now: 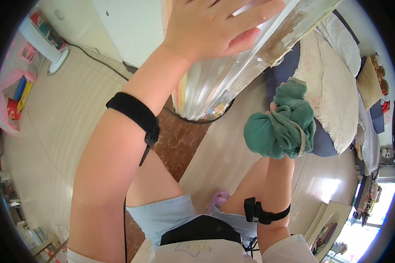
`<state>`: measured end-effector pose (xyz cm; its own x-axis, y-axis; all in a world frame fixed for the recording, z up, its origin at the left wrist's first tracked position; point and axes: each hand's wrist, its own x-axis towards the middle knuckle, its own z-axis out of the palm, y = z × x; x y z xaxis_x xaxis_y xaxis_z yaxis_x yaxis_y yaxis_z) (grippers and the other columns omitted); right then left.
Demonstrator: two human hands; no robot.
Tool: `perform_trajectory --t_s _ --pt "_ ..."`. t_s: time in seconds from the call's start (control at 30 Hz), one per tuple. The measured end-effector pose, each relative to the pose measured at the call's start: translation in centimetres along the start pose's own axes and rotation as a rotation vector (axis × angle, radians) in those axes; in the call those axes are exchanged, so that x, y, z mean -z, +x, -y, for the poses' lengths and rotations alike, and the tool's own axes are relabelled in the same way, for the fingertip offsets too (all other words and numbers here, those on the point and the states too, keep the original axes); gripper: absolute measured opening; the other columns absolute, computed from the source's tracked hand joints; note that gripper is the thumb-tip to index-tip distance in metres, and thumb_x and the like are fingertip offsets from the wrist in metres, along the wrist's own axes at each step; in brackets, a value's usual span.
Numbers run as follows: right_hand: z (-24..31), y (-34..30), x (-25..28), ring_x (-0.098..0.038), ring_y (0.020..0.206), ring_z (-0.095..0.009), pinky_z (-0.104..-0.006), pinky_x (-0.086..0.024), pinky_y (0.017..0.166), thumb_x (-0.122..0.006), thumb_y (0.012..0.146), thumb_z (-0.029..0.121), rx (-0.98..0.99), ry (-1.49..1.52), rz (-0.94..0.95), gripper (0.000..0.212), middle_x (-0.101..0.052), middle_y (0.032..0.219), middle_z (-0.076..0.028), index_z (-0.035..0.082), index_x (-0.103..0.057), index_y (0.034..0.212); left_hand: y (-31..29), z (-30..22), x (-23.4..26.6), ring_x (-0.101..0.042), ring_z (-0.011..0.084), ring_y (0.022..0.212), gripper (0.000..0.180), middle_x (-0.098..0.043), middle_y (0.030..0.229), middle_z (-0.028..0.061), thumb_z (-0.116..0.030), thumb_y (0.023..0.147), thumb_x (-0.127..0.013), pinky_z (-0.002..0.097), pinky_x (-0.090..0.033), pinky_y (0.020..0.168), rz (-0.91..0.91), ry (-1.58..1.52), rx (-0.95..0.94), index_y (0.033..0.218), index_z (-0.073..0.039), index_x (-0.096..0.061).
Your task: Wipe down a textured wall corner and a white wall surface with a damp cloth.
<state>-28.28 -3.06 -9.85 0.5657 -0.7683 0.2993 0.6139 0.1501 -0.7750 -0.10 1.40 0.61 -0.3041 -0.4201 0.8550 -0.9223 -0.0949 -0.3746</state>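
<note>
My right hand (273,106) is closed around a bunched green cloth (289,127) with a pale edging. The cloth hides most of that hand; only bits of the fingers show. At the top, my left hand (217,28) lies with fingers spread over a white ribbed upright (204,92), like a pillar or door trim. Nothing shows in its grasp, though some fingertips run out of the picture. The cloth hangs in the air to the right of the upright, apart from it.
A bed (324,87) with a cream cover stands at the right. Worn, peeling wall edging (289,30) runs beside the upright. A cable (98,60) crosses the floor near a white stand base (58,61). A brown marbled strip (180,138) lies below the upright.
</note>
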Motion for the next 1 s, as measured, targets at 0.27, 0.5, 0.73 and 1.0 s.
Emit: perform_trajectory --t_s 0.27,0.5,0.73,1.0 --pt "0.9 2.4 1.1 -0.059 0.1 -0.02 -0.0322 -0.049 0.087 -0.069 0.085 0.022 0.238 -1.501 -0.25 0.032 -0.062 0.106 -0.007 0.004 -0.058 0.109 0.3 -1.4 0.7 -0.03 0.032 0.141 0.052 -0.042 0.148 0.0042 -0.031 0.08 -0.058 0.0566 -0.012 0.115 0.0 -0.09 0.092 0.132 -0.026 -0.055" --pt "2.0 1.8 -1.3 -0.062 0.103 -0.024 -0.0356 -0.052 0.085 -0.065 0.088 0.012 0.254 -0.885 -0.174 0.04 -0.063 0.113 -0.012 0.003 -0.053 0.125 0.3 -0.8 -0.5 -0.028 0.0331 0.142 0.06 -0.042 0.148 0.0055 -0.034 0.079 -0.062 0.0567 -0.011 0.115 -0.179 -0.06 0.052 0.137 -0.027 -0.05" --pt "4.9 3.8 -2.6 -0.061 0.084 -0.023 -0.0361 -0.05 0.073 -0.057 0.089 0.008 0.569 -1.478 -0.125 0.022 -0.062 0.1 -0.008 0.003 -0.054 0.11 0.0 -1.0 0.8 -0.02 0.0329 0.144 0.045 -0.035 0.152 0.0037 -0.038 0.088 -0.055 0.053 -0.002 0.116 -0.028 -0.006 0.009 0.133 -0.031 -0.055" --pt "10.1 9.4 -8.9 -0.062 0.097 -0.02 -0.0341 -0.05 0.085 -0.054 0.09 0.002 0.883 -0.446 -0.671 0.023 -0.061 0.11 -0.011 -0.005 -0.056 0.113 0.5 -1.4 0.8 -0.012 0.0355 0.145 0.055 -0.03 0.154 0.0076 -0.055 0.096 -0.029 0.0568 0.001 0.115 0.073 -0.032 0.069 0.138 -0.026 -0.051"
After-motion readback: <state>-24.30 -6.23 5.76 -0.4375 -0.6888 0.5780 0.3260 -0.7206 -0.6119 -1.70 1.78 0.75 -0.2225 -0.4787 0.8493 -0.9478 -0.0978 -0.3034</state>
